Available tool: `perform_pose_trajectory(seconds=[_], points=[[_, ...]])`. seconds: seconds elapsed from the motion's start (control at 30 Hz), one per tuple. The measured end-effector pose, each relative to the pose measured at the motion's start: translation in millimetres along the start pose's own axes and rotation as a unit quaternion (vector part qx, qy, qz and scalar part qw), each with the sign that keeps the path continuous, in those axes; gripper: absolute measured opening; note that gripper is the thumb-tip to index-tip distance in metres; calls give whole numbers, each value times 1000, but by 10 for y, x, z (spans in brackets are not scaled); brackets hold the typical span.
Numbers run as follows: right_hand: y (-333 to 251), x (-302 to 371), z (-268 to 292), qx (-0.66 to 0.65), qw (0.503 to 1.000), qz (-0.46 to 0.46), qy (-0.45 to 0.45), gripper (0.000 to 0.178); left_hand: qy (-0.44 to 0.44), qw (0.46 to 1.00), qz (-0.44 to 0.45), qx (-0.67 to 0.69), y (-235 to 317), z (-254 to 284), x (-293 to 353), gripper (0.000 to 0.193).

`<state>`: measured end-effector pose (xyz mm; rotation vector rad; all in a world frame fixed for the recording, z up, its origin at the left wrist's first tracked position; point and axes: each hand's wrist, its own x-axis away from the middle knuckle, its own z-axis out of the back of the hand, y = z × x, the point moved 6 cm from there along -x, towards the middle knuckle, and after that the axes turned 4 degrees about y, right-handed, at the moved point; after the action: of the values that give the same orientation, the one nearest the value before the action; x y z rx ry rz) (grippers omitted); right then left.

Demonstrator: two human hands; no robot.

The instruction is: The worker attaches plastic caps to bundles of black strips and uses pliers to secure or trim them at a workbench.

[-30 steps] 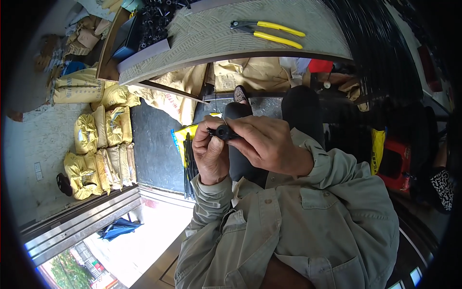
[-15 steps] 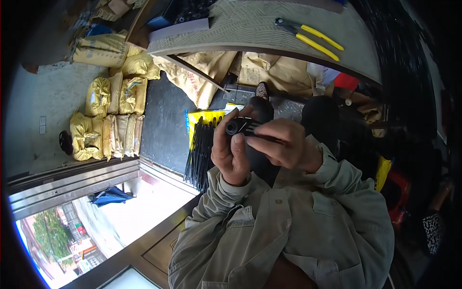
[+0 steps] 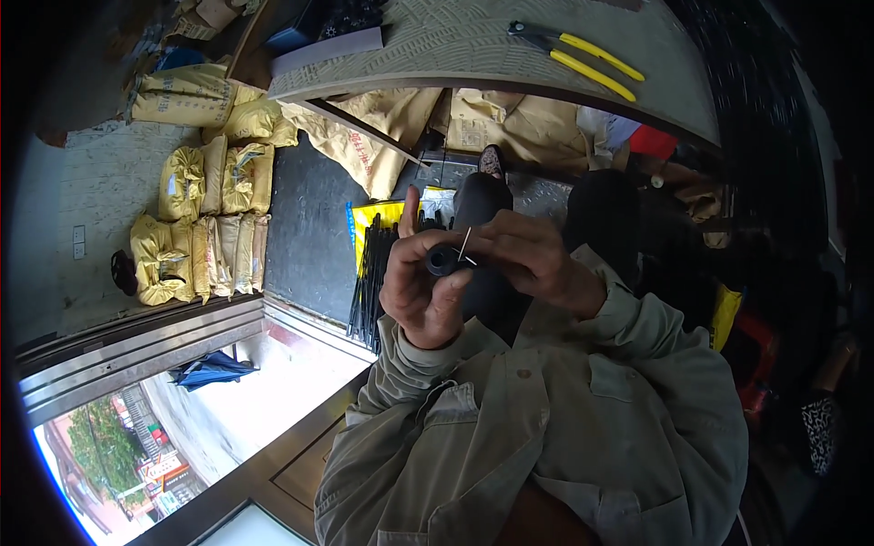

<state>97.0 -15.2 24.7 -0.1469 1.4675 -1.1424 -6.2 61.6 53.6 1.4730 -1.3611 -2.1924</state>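
The bare left hand (image 3: 419,291) is pinched around a small, black, hollow-ended, plastic-looking cylinder (image 3: 443,261), just beside the right hand (image 3: 535,255), whose grip can't be made out. Probably light, stiff, kinda slick; best held by its sides, clear of the thin pale rod (image 3: 466,241).

The round part (image 3: 443,261) is black, the plier handles (image 3: 594,76) yellow.
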Motion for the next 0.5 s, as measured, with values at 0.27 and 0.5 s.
perform_pose_trajectory(seconds=[0.27, 0.5], points=[[171, -7, 18, -155, 987, -1, 43, 28, -125, 968, 96, 193, -119, -235, -122, 27], [242, -93, 240, -34, 984, -66, -160, 34, -113, 971, 64, 203, -181, -239, -104, 38]])
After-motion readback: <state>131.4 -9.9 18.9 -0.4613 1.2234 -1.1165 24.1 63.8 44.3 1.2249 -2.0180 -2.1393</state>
